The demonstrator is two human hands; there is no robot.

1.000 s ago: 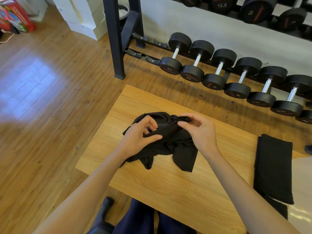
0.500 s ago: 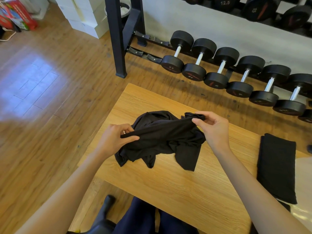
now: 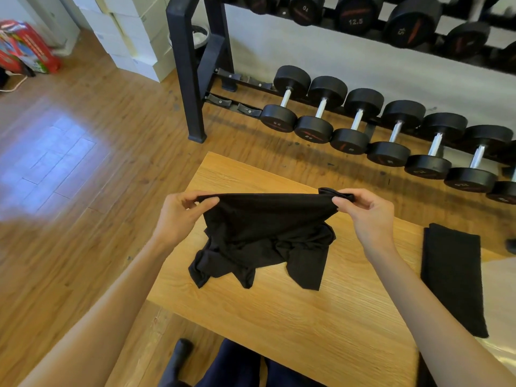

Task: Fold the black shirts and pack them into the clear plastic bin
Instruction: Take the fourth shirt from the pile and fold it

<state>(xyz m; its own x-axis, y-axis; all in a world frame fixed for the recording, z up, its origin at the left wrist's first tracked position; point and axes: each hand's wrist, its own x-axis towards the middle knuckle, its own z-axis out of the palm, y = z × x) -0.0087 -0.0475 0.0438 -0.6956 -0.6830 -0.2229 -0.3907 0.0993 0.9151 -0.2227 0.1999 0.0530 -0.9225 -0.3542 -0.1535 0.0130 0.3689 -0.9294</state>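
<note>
Both hands are raised over the middle of the frame, well apart, each pinching one end of a straight edge of the black shirt (image 3: 265, 233). The left hand (image 3: 181, 216) grips the left end, the right hand (image 3: 365, 216) the right end, where the cloth bunches between thumb and fingers. The edge is stretched taut between them; the rest hangs down and crumples onto the tabletop (image 3: 279, 317), its lowest folds near the tabletop's left edge. Bare wood lies open below the shirt towards the near edge. At the right, a folded shirt (image 3: 452, 277) lies flat, well apart from the held one. A pale, glossy surface at the lower right is cut off by the frame; it may be the clear bin, but I cannot tell. Dumbbells (image 3: 391, 135) line the floor beyond the tabletop.
</note>
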